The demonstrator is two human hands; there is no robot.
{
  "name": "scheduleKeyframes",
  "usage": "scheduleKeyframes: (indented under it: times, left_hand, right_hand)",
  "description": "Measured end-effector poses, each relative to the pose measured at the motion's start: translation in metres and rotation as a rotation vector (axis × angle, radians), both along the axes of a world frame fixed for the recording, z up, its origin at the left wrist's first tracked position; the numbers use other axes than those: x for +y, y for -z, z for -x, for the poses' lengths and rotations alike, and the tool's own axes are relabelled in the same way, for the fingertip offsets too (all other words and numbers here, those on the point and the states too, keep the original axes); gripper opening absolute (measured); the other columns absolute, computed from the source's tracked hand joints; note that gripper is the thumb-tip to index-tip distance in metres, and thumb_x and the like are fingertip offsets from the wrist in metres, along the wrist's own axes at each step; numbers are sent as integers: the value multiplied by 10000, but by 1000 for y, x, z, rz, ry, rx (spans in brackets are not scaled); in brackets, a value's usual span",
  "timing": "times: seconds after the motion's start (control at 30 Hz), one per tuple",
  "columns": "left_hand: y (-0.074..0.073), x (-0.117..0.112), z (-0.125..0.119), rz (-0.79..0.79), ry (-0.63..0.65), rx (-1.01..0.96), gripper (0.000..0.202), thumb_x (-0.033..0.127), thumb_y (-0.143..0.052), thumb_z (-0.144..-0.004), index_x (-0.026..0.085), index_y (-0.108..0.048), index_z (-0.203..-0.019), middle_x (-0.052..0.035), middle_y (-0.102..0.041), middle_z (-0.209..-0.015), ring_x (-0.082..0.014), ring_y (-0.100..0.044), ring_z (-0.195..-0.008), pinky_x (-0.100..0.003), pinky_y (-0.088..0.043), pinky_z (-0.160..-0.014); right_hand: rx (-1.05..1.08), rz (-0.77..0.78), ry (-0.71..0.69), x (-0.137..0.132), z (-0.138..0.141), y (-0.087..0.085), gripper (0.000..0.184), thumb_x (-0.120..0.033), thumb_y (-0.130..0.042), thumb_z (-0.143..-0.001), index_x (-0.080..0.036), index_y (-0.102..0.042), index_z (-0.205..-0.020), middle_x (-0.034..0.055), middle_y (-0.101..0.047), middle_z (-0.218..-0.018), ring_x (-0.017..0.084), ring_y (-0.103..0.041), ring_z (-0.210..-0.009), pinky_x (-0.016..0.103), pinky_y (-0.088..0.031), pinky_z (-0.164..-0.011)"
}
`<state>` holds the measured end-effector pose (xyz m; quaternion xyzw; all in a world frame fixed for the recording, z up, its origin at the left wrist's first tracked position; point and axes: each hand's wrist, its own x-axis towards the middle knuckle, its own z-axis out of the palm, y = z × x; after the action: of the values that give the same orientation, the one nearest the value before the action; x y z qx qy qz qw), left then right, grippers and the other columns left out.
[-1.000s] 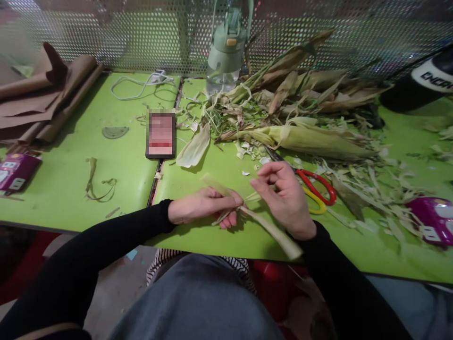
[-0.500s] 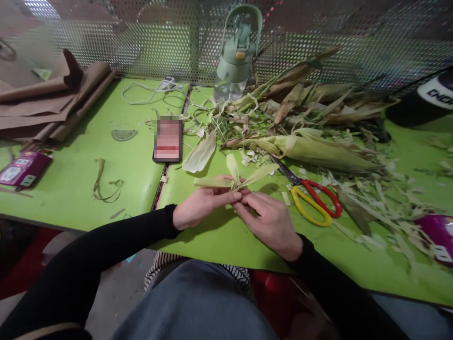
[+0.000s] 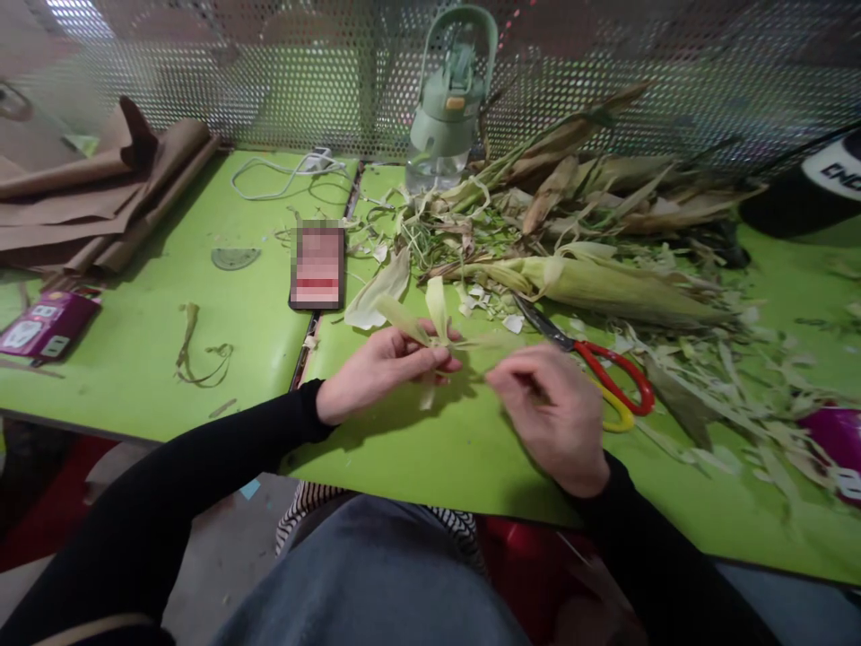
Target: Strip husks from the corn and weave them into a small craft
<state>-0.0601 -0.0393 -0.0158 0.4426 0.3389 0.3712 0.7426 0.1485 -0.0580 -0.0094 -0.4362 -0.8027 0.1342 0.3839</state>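
Observation:
My left hand (image 3: 396, 363) pinches a small bundle of pale green corn husk strips (image 3: 437, 309) between thumb and fingers. The strips fan out up, left, right and down from the pinch. To the right, apart from the bundle, is my right hand (image 3: 552, 417), blurred, with its fingers curled together; whatever is in them cannot be made out. Scissors (image 3: 612, 363) with one red and one yellow handle lie partly behind my right hand. A wide loose husk piece (image 3: 380, 292) lies beyond my left hand.
A heap of dry husks (image 3: 592, 202) and a whole green husk (image 3: 605, 287) spread at the back right, with shreds around. Also on the table (image 3: 390, 458): a bottle (image 3: 440, 126), phone (image 3: 317, 267), protractor (image 3: 235, 258), white cable (image 3: 269, 170), brown paper (image 3: 87, 197) and purple box (image 3: 50, 323).
My right hand has left the husk bundle and moved right, partly covering the yellow scissor handle. The bundle stays in my left hand, its strips turned, with one now hanging down.

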Motion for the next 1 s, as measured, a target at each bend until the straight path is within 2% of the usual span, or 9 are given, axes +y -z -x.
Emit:
scheduleKeyframes:
  times: [0.07, 0.1, 0.23, 0.37, 0.47, 0.53, 0.63, 0.77, 1.0]
  left_hand:
    - [-2, -1, 0, -19, 32, 9, 338, 359, -777, -809, 132, -627, -1008, -5, -696, -775, -109, -661, -727, -241, -529, -712]
    - [-3, -2, 0, -37, 47, 36, 333, 349, -788, -795, 133, -610, -975, 8, -679, -742, -98, -645, -686, -228, -517, -677]
    - [-4, -4, 0, -130, 81, 203, 292, 369, -737, -830, 141, -572, -906, 20, -654, -662, -80, -602, -583, -200, -448, -564]
    - [-7, 1, 5, -169, 91, 248, 292, 396, -708, -844, 147, -559, -886, 14, -640, -640, -91, -620, -568, -202, -461, -554]
    - [-8, 4, 7, -186, 81, 263, 293, 407, -695, -844, 158, -541, -867, 14, -625, -637, -100, -627, -583, -216, -492, -584]
    - [-6, 4, 7, -208, 117, 291, 278, 405, -669, -856, 161, -536, -863, 9, -625, -643, -102, -613, -587, -220, -482, -577]
    - [-2, -1, 4, -314, 194, 341, 222, 358, -636, -866, 143, -579, -878, -4, -641, -704, -102, -582, -626, -227, -474, -603]
    - [2, -8, 0, -490, 206, 422, 276, 380, -601, -899, 128, -667, -988, -38, -696, -884, -126, -596, -766, -251, -492, -726]
    - [3, -10, -2, -507, 201, 615, 228, 364, -592, -894, 145, -641, -853, 22, -581, -684, -100, -490, -626, -235, -414, -610]
  right_hand:
    - [-44, -133, 121, 3, -1, 1, 174, -395, -589, -963, -231, -645, -966, 81, -700, -921, 238, -625, -880, 395, -486, -782]
    - [-90, -127, 86, 5, -1, 1, 204, -411, -561, -976, -225, -644, -986, 90, -703, -948, 251, -625, -919, 413, -481, -812]
    - [-124, 133, -180, 6, 1, -1, 344, -352, -445, -1037, -221, -553, -738, 1, -576, -657, 152, -542, -627, 300, -433, -601]
    - [12, 261, -190, 5, -6, -8, 393, -349, -486, -1022, -219, -491, -651, -40, -464, -572, 111, -448, -515, 267, -368, -517]
    - [29, 330, -155, 8, -11, -11, 382, -408, -503, -1012, -216, -561, -687, -27, -546, -604, 119, -518, -545, 265, -405, -540]
    - [26, 351, -112, 11, -12, -9, 346, -479, -500, -1001, -219, -662, -841, 13, -662, -746, 153, -619, -668, 278, -459, -599]
    - [-1, 294, -96, 13, -9, -3, 376, -553, -546, -958, -232, -712, -1062, 62, -724, -945, 214, -670, -861, 335, -515, -719]
    - [-10, 168, -152, 11, -4, 3, 242, -456, -627, -939, -239, -734, -957, 57, -733, -930, 225, -653, -888, 392, -514, -818]
    - [-76, 65, -105, 8, -4, 3, 184, -429, -668, -916, -255, -712, -874, 41, -727, -872, 238, -611, -854, 418, -472, -788]
